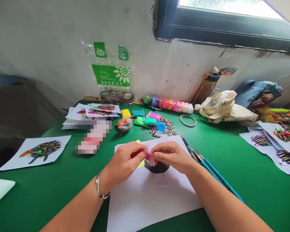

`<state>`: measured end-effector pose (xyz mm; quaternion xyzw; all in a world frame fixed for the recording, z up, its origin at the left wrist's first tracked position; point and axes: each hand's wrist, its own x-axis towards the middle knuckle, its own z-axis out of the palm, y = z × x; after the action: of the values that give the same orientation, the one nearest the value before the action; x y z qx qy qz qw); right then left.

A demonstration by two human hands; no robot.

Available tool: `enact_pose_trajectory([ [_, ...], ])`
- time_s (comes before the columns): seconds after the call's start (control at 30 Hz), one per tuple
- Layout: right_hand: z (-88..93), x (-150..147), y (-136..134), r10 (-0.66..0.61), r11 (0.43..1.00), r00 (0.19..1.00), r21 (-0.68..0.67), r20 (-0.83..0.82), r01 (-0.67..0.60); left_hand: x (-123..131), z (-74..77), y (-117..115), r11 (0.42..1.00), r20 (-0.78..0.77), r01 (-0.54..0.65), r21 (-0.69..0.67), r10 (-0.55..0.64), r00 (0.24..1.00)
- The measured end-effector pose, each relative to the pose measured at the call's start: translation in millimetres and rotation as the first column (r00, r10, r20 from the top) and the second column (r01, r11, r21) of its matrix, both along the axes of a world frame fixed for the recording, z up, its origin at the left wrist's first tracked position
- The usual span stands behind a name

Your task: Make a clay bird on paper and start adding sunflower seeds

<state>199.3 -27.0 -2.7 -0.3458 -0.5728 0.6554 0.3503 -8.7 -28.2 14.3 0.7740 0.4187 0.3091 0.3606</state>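
Observation:
Both my hands meet over a white sheet of paper (149,199) on the green table (244,167). My left hand (123,162) and my right hand (172,156) pinch the same small clear packet of pink clay (148,155) between thumbs and fingertips. A silver bracelet (100,190) sits on my left wrist. Under the packet, on the paper, lies a dark round seed shape (157,168), with a bit of yellow (141,164) beside it.
Small clay packets (145,120) and loose sunflower seeds (168,127) lie behind the paper. A seed bag (113,80) leans on the wall by a row of clay (170,103). Finished seed pictures (41,149) lie left and right. Blue cutters (215,175), a tape ring (188,120), a bottle (206,87), cloth bags.

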Motion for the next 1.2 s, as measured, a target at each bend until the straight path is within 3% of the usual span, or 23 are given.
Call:
enact_pose_trajectory([
  [0.1, -0.5, -4, -2, -0.05, 0.999, 0.998, 0.003, 0.036, 0.05, 1, 1.7, 0, 0.999, -0.008, -0.007, -0.035, 0.007, 1.0],
  [0.27, -4.9, -9, -3, -0.232, 0.969, 0.952, 0.133, 0.199, 0.208, 3, 2.9, -1, 0.993, -0.009, -0.014, -0.114, 0.013, 1.0],
  [0.53, -5.4, -10, -6, -0.203, 0.971, 0.979, 0.128, 0.004, 0.201, 3, 8.6, -1, 0.946, 0.16, -0.012, -0.325, 0.067, 0.985],
  [0.67, -4.6, -11, -6, -0.205, 0.961, 0.978, 0.195, 0.021, 0.197, 4, 10.6, -1, 0.915, 0.214, 0.004, -0.404, 0.09, 0.973],
  [0.83, -3.0, -12, -8, -0.2, 0.967, 0.979, 0.17, 0.039, 0.191, 4, 6.5, 1, 0.894, 0.252, -0.004, -0.449, 0.131, 0.959],
  [0.97, -1.0, -14, -11, -0.241, 0.942, 0.963, 0.267, 0.119, 0.203, 4, 4.4, 0, 0.885, 0.239, -0.014, -0.464, 0.14, 0.961],
  [1.2, -1.9, -18, -11, -0.287, 0.93, 0.951, 0.272, 0.115, 0.247, 4, 8.2, -1, 0.822, 0.243, 0.067, -0.566, 0.089, 0.966],
])
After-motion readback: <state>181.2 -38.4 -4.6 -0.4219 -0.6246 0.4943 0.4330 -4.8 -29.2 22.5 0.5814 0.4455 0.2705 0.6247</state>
